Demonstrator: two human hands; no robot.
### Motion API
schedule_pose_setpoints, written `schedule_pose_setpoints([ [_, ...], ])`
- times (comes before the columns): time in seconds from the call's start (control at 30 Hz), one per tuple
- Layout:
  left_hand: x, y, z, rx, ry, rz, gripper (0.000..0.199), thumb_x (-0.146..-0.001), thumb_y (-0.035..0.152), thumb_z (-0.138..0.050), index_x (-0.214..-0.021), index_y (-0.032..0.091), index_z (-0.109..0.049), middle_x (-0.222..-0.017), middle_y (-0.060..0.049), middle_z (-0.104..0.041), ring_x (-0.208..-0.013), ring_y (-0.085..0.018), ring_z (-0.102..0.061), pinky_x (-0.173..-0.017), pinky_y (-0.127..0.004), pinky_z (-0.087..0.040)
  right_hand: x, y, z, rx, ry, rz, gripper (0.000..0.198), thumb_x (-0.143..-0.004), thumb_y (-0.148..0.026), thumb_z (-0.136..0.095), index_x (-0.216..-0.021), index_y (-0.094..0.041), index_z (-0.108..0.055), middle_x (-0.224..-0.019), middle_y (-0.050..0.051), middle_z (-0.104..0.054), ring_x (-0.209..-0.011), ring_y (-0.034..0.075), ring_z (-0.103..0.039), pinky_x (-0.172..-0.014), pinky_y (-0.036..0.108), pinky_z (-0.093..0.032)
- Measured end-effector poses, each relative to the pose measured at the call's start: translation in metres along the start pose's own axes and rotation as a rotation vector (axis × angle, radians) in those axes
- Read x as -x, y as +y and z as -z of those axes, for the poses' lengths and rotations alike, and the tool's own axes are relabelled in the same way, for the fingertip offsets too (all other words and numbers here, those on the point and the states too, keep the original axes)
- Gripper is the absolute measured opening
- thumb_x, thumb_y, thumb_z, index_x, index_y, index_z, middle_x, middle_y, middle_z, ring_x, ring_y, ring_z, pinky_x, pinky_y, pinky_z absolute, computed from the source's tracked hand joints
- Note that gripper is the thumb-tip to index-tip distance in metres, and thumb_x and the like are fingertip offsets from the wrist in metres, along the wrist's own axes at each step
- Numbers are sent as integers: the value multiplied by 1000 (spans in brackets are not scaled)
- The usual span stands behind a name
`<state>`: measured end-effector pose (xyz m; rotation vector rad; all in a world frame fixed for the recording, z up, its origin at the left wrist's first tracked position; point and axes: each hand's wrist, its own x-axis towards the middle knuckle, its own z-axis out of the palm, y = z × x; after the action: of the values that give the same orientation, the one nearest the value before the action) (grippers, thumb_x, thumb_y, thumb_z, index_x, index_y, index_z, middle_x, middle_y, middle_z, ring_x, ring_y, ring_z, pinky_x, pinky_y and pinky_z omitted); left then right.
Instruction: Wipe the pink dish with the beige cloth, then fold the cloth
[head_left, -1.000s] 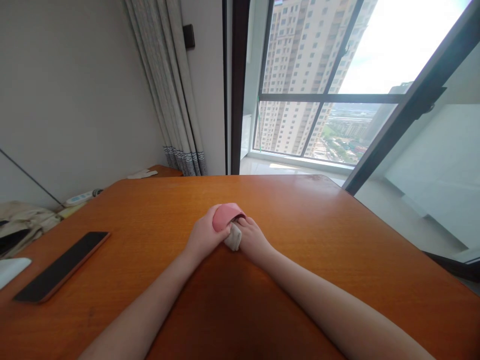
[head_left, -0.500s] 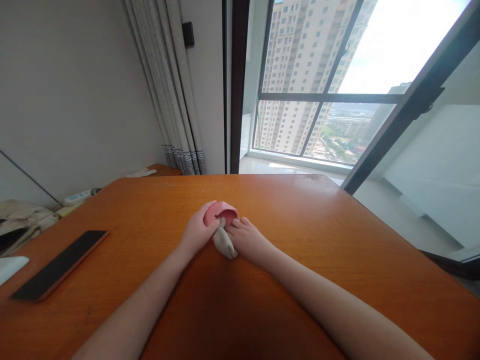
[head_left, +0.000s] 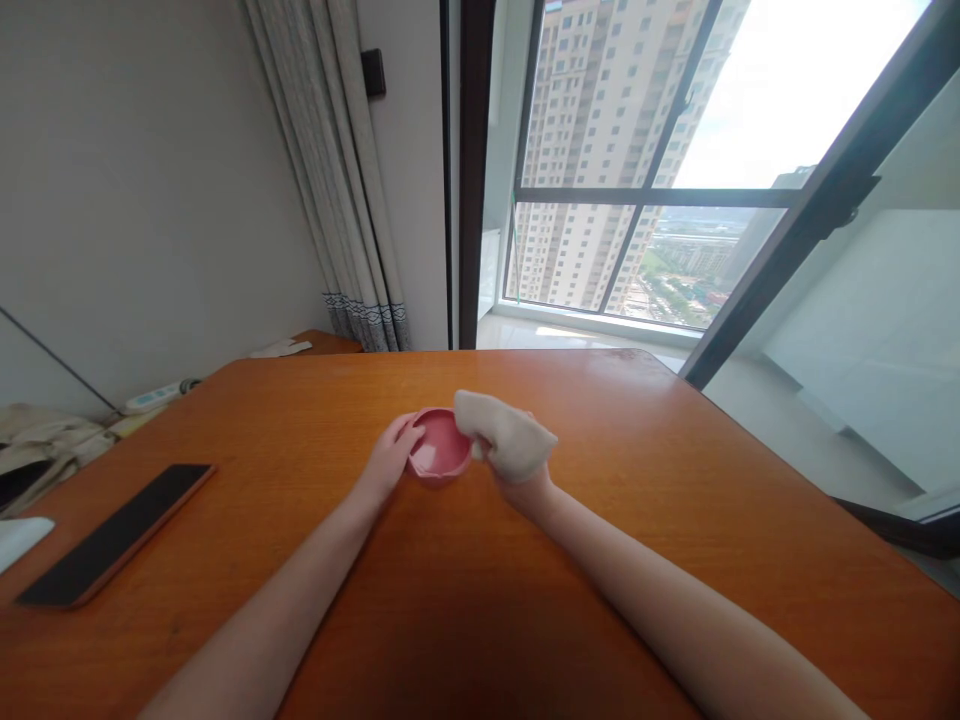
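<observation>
A small pink bowl [head_left: 442, 450] faces up over the middle of the wooden table, its inside showing. My left hand [head_left: 389, 455] grips its left rim, with fingers over the edge. Just right of the bowl, a white cloth [head_left: 506, 432] is bunched over my right hand [head_left: 529, 490], which is closed on it. The cloth covers most of the right fingers and overlaps the bowl's right rim; whether it touches the rim I cannot tell.
On the left of the wooden table [head_left: 600, 560] lies a flat black slab with a reddish edge [head_left: 120, 535]. A white object [head_left: 22, 540] sits at the far left. A power strip [head_left: 154, 397] and fabric [head_left: 45, 440] lie beyond the left edge.
The bowl has tipped from its side to face upward. My right hand has lifted the cloth out from below the bowl to its upper right.
</observation>
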<state>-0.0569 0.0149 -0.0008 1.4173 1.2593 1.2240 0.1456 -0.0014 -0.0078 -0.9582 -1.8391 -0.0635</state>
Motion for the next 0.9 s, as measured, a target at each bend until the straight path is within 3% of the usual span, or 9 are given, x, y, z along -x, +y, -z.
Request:
schedule_pose_setpoints([
  [0.1, 1, -9, -6, 120, 17, 67, 47, -73, 46, -56, -107, 14, -59, -110, -9, -63, -100, -22, -58, -87, -34, -45, -7, 9, 3, -41, 46, -58, 32, -79, -20, -50, -109, -15, -58, -115, 13, -55, -102, 25, -53, -84, 38, -45],
  [0.27, 7, -9, -17, 286, 1, 129, 50, -73, 48, -58, -107, 11, -59, -106, -10, -65, -95, -22, -60, -81, -33, -46, -8, 6, 4, 37, -311, 29, 38, -71, -8, -49, -105, -18, -61, -120, 10, -54, -103, 23, -52, -88, 36, -45],
  [0.47, 9, -2, -22, 558, 91, 192, 47, -73, 48, -61, -106, 15, -59, -98, -7, -67, -89, -21, -62, -74, -29, -49, -2, -33, 2, 98, -483, 95, 63, -68, -8, -50, -130, -12, -41, -138, 12, -39, -107, 25, -46, -94, 39, -42],
  [0.57, 11, 1, -26, 663, 158, 162, 40, -73, 40, -64, -105, 17, -58, -99, -6, -66, -89, -18, -62, -75, -26, -49, 1, -51, -4, 79, -480, 105, 60, -72, -12, -51, -131, -11, -39, -135, 14, -40, -107, 25, -45, -94, 38, -42],
  [0.63, 15, 6, -29, 671, 158, 170, 35, -72, 34, -66, -103, 18, -59, -97, -4, -66, -87, -16, -62, -74, -25, -49, 1, -52, -7, 91, -428, 76, 48, -76, -13, -49, -124, -11, -45, -126, 14, -47, -102, 25, -46, -91, 38, -43],
  [0.7, 19, 13, -29, 663, 76, 239, 34, -73, 33, -65, -103, 19, -59, -96, -4, -66, -82, -16, -62, -70, -26, -50, 0, -45, -5, 107, -389, 55, 36, -77, -14, -49, -112, -13, -53, -110, 13, -54, -93, 24, -48, -85, 38, -45],
  [0.77, 21, 20, -24, 649, -84, 369, 37, -75, 39, -62, -106, 20, -59, -97, -6, -66, -79, -18, -62, -65, -28, -51, -3, -31, 0, 100, -374, 84, 32, -74, -18, -54, -106, -15, -55, -100, 11, -56, -88, 23, -48, -82, 38, -45],
  [0.83, 20, 26, -17, 635, -223, 496, 41, -77, 45, -57, -109, 20, -60, -100, -7, -66, -77, -20, -63, -63, -32, -51, -6, -19, 7, 70, -399, 172, 35, -72, -19, -57, -106, -16, -55, -100, 10, -55, -88, 23, -48, -83, 37, -44],
  [0.9, 16, 27, -10, 621, -258, 563, 40, -77, 43, -57, -109, 19, -61, -101, -9, -66, -76, -20, -63, -61, -32, -51, -9, -13, 11, 55, -454, 259, 33, -73, -18, -56, -106, -17, -54, -103, 9, -56, -88, 21, -48, -83, 36, -44],
])
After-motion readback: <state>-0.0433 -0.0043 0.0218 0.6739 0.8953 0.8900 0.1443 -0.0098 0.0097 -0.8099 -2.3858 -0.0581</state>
